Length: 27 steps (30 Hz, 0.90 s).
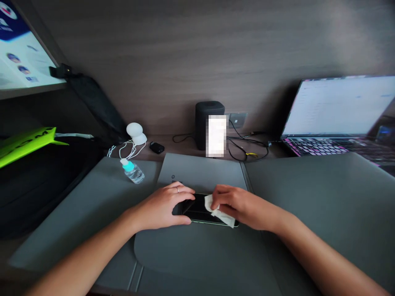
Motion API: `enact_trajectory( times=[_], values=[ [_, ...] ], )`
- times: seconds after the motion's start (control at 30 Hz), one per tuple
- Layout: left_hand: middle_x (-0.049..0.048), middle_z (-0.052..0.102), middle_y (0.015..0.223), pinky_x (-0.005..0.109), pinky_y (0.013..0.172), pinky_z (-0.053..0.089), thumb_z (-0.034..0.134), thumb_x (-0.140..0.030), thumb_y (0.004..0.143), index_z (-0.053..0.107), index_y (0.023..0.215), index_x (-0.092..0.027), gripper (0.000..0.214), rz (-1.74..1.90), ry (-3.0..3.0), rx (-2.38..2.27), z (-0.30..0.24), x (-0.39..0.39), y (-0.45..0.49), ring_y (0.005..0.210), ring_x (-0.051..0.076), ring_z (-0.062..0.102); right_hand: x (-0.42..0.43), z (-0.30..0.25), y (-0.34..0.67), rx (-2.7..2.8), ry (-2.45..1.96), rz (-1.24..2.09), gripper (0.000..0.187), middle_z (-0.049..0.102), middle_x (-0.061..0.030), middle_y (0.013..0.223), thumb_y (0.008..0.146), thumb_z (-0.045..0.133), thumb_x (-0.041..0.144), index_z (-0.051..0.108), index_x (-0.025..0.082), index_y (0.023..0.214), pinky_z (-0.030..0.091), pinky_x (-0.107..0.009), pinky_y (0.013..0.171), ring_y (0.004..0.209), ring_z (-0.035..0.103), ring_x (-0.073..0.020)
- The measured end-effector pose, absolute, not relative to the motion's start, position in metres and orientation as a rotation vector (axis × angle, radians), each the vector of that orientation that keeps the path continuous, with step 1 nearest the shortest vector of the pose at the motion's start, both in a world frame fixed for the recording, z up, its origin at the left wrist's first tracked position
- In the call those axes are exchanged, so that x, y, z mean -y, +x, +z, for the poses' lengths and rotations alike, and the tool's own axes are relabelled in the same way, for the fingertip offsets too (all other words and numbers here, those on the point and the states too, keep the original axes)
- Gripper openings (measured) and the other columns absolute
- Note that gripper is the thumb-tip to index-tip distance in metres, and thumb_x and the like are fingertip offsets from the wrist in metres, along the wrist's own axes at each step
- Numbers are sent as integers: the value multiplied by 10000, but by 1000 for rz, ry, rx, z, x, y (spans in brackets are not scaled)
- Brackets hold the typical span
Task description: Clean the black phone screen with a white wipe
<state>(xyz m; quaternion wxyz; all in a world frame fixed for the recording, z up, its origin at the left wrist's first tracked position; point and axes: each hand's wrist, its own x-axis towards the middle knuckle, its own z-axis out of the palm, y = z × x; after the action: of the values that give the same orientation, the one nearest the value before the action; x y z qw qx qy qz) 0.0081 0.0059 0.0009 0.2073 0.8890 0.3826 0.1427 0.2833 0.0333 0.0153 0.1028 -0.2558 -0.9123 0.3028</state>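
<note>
The smartphone [199, 209] lies flat, screen up, on the grey desk mat [308, 197], near the mat's centre. The left hand [163, 207] grips the phone's left end, fingers curled over the far edge and thumb along the near edge. The right hand [240, 203] pinches a folded white wipe [221, 214] between thumb and fingers and presses it on the right part of the screen. A small clear bottle [133, 170] with a turquoise cap lies on the mat, behind and left of the left hand. An open laptop [336, 119] stands at the far right.
</note>
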Motion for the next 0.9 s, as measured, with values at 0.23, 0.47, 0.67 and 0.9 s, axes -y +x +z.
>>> enact_trajectory(
  times=[0.23, 0.47, 0.67, 0.9],
  values=[
    [33, 614, 1320, 416, 1013, 472, 766, -317, 789, 608, 1217, -276, 458, 404, 2471, -1057, 1, -6, 8, 1226, 258, 526, -34, 14, 279, 2685, -756, 913, 206, 590, -69, 1013, 974, 471, 156, 670, 192, 1011, 473, -303, 803, 901, 589, -167],
    [32, 609, 1325, 422, 996, 477, 751, -328, 797, 615, 1192, -285, 420, 404, 2458, -1048, 0, -7, 7, 1216, 262, 532, -41, 11, 292, 2657, -841, 867, 188, 570, -68, 1019, 971, 475, 192, 663, 207, 978, 459, -359, 875, 989, 551, -195],
    [28, 602, 1317, 407, 1006, 469, 760, -314, 792, 602, 1188, -280, 427, 395, 2466, -1061, 1, -6, 8, 1213, 252, 528, -33, 15, 292, 2646, -971, 925, 213, 542, -80, 1125, 967, 451, 198, 661, 217, 997, 469, -358, 870, 975, 569, -188],
    [36, 596, 1302, 413, 1006, 465, 741, -303, 798, 588, 1202, -285, 433, 399, 2460, -1067, 2, -5, 8, 1203, 262, 534, -23, 23, 295, 2696, -1077, 940, 245, 533, -55, 1206, 827, 694, 316, 617, 263, 1054, 455, -372, 911, 1053, 549, -234]
  ],
)
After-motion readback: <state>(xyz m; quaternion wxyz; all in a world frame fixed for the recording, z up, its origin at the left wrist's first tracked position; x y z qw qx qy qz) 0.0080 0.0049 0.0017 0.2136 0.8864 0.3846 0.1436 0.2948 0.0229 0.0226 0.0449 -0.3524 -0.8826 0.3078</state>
